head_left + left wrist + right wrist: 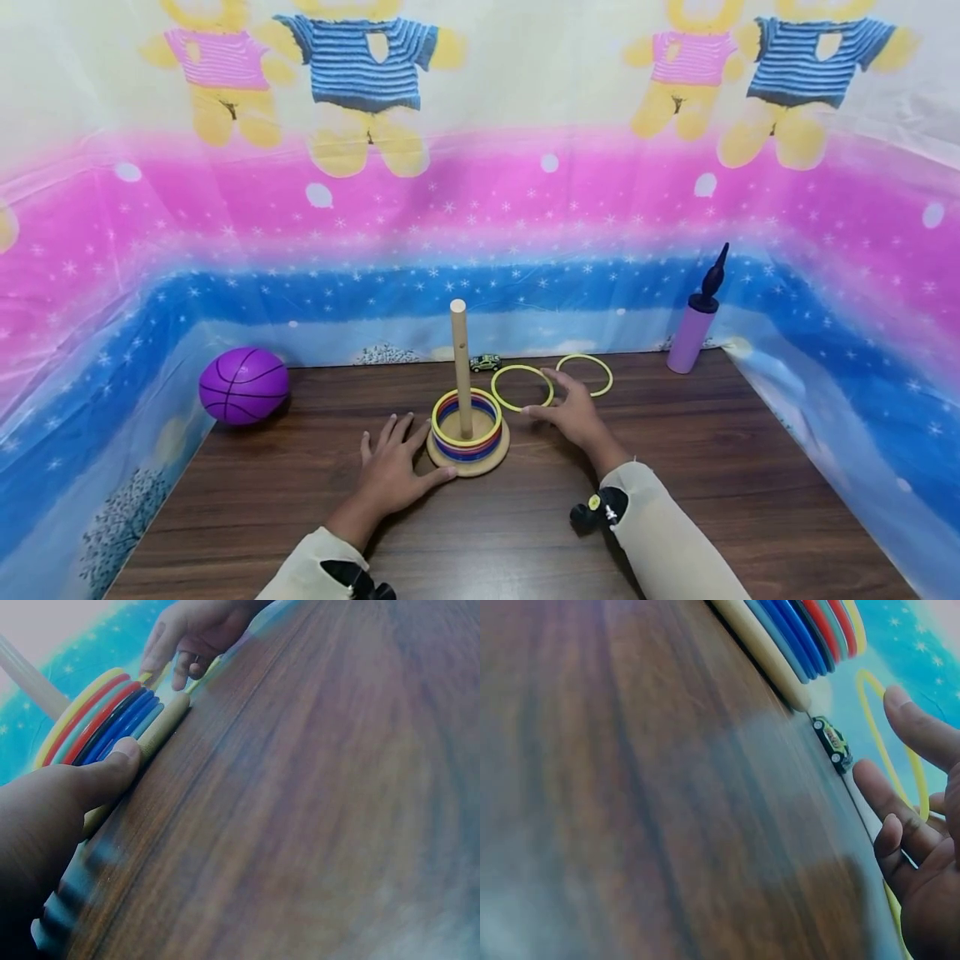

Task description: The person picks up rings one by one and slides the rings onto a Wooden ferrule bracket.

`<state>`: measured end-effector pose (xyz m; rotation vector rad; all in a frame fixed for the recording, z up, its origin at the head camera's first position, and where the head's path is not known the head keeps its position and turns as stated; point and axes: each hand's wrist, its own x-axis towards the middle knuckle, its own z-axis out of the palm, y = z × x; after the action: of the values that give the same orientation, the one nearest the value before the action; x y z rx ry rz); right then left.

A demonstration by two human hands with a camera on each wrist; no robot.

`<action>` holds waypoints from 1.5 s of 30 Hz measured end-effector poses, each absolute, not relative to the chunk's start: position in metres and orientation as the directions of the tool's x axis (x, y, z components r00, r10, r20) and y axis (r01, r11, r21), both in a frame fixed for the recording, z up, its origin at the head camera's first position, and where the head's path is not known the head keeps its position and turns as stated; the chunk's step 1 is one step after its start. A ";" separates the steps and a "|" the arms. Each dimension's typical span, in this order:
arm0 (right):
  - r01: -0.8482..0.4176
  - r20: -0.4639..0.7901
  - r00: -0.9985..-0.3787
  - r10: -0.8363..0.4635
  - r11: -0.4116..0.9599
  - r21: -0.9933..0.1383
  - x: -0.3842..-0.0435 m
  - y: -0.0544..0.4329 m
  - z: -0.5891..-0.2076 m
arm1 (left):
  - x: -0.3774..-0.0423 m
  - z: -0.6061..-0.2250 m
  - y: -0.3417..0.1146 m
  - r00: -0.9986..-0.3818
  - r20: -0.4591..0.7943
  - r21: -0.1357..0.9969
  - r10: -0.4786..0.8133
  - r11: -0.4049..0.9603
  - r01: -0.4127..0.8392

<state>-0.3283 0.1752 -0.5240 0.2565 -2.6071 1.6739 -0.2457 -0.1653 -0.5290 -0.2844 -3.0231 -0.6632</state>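
My left hand lies spread beside the round wooden base, its thumb touching the base's near edge. A wooden peg rises from that base. Around the peg sits a stack of colored rings, yellow on top with red, teal, dark and blue ones below. My right hand holds a yellow ring at its right side, between thumb and fingers. In the right wrist view this yellow ring looks tilted; the fingers partly hide it. Another yellow ring lies just behind the right hand.
A small toy car stands behind the peg, near the back edge of the brown wooden table. At the left rear is a purple ball. A purple hand pump stands at the right rear, against the patterned cloth.
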 end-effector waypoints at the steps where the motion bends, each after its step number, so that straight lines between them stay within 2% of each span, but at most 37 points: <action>1: -0.152 0.113 -0.986 -0.120 0.405 -0.902 -0.327 0.175 -0.523 | -0.246 -0.529 -0.165 -0.983 0.071 0.411 0.171 0.892 0.185; 8: -0.158 0.118 -0.982 -0.150 0.295 -0.942 -0.322 0.176 -0.517 | -0.246 -0.530 -0.165 -0.982 0.072 0.406 0.173 0.894 0.187; 15: -0.183 0.146 -0.982 -0.121 0.409 -0.894 -0.315 0.175 -0.507 | -0.247 -0.530 -0.165 -0.981 0.078 0.403 0.177 0.894 0.193; 23: -0.216 0.181 -0.975 -0.126 0.378 -0.900 -0.306 0.173 -0.493 | -0.246 -0.530 -0.166 -0.981 0.075 0.409 0.177 0.892 0.192; 31: -0.200 0.189 -0.980 -0.068 0.287 -0.937 -0.300 0.170 -0.465 | -0.247 -0.531 -0.166 -0.981 0.081 0.403 0.178 0.894 0.196; 45: -0.221 0.239 -0.969 0.056 0.230 -0.948 -0.282 0.151 -0.415 | -0.245 -0.529 -0.166 -0.981 0.079 0.414 0.176 0.890 0.193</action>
<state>-0.2818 0.1512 -0.4146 0.1564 -2.2786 1.8154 -0.2452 -0.1664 -0.5290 -0.2951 -3.0157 -0.6669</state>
